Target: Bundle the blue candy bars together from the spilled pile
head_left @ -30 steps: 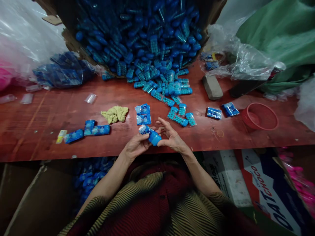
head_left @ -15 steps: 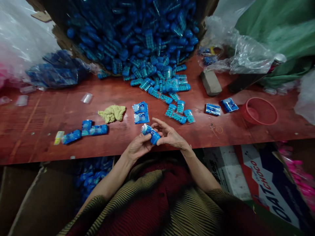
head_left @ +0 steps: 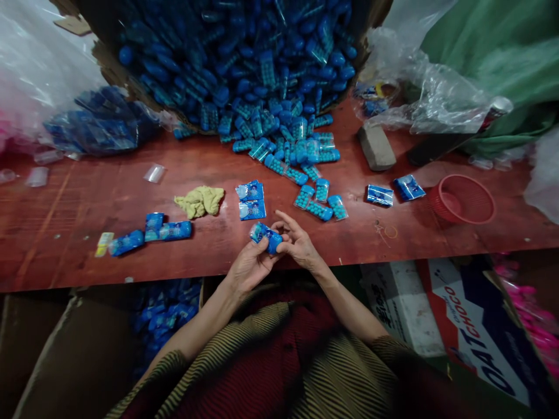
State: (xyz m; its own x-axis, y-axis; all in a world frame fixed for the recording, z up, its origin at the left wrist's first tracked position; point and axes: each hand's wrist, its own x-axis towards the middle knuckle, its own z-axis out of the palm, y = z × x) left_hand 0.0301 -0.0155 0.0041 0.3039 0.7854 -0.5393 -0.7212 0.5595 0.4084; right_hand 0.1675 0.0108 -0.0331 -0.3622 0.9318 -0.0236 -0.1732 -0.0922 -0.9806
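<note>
Over the table's front edge, my left hand [head_left: 252, 263] is closed on a small blue-capped plastic container [head_left: 266, 237] with a printed blue label or sleeve around it. My right hand [head_left: 299, 241] grips the capped end between thumb and fingers, its index finger stretched out. Just beyond the hands lie flat blue printed sleeves [head_left: 251, 201] in two small stacks. Several containers with blue balls inside [head_left: 318, 209] rest to the right of these. Off to the left are several labelled blue containers [head_left: 175, 230].
A torn carton [head_left: 105, 64] spills many blue containers onto the red table [head_left: 209, 166]. A yellow cloth [head_left: 200, 201], a grey block [head_left: 376, 148], two blue packs [head_left: 379, 195] and a red basket [head_left: 463, 199] lie around. Below stands an open box of blue packs [head_left: 168, 314].
The container in my hands has tilted nearer to level. My right hand has shifted slightly left, closer around its capped end. Things on the table stay where they were.
</note>
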